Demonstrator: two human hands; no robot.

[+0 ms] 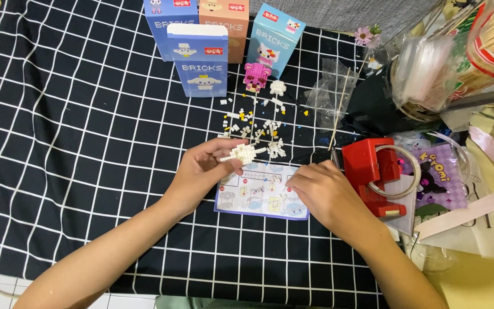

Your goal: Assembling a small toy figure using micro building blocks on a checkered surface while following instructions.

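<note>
Head camera view: a small white half-built brick figure (241, 153) is being pinched in the curled fingers of the left hand (201, 171), just above the printed instruction sheet (261, 197). The right hand (324, 191) is being rested closed on that sheet's edge; whether a piece is being held cannot be told. Beyond, loose white bricks (258, 129) are being left scattered on the black grid-patterned cloth (87, 143); these could be swept away by a careless wrist, and the figure could be cracked apart by pressing.
</note>
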